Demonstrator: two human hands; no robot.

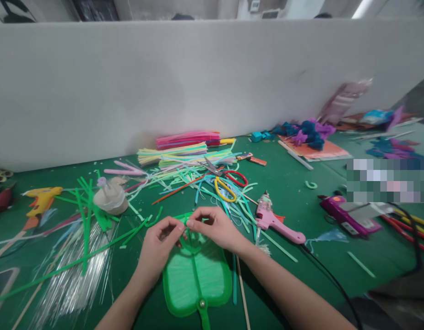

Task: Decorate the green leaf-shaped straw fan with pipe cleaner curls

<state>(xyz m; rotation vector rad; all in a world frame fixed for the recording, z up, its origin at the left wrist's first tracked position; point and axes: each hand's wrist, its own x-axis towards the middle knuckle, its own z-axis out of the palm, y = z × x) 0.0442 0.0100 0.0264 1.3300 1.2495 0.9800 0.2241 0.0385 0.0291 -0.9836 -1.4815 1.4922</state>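
A green leaf-shaped fan piece (179,288) lies flat on the table in front of me, its two lobes filled with shiny translucent strands. A pearl bead (202,303) sits at the base of its stem. Over its top edge, my left hand (162,240) is closed in a pinch. My right hand (214,227) pinches from the other side, and the fingertips of both hands nearly meet. Between them is a bent green pipe cleaner (190,245) at the top of the piece; the fingers partly hide it. A wooden stick (242,293) lies to the right of the piece.
Right of my hands lies a pink glue gun (279,227); a yellow glue gun (42,201) is far left. Scissors (225,185) rest on scattered pipe-cleaner scraps. A small cup (111,199) stands left, near clear strands (84,266). A purple device (349,217) sits right. A white partition (198,82) closes the back.
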